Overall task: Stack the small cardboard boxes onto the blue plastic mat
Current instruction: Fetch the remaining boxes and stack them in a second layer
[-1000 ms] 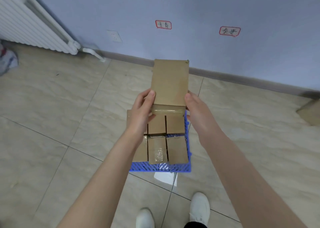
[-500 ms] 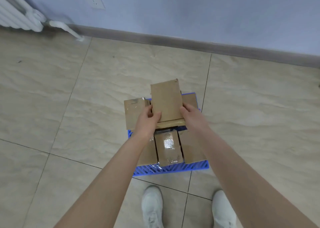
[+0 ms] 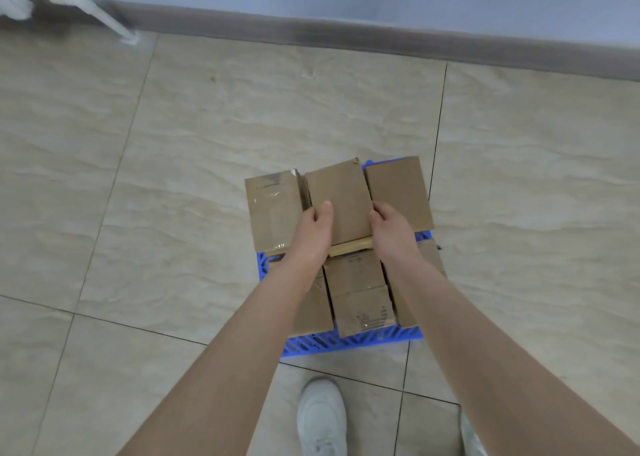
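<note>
A blue plastic mat [image 3: 349, 344] lies on the tiled floor in front of my feet, covered with several small cardboard boxes. Both my hands hold one plain cardboard box [image 3: 341, 199] by its sides, low in the middle of the far row. My left hand [image 3: 311, 234] grips its left edge and my right hand [image 3: 389, 228] grips its right edge. A taped box [image 3: 273, 209] sits to its left and another box [image 3: 398, 192] to its right. In the near row a labelled box [image 3: 360, 296] lies between my forearms; the outer near boxes are partly hidden by them.
Beige floor tiles surround the mat on all sides. A wall with a dark skirting board [image 3: 346, 33] runs across the top. A white radiator pipe [image 3: 93, 8] comes down at the top left. My white shoes [image 3: 322, 417] stand just behind the mat.
The held box has come down from chest height to sit low between the two far-row boxes. My view has tilted down toward the mat.
</note>
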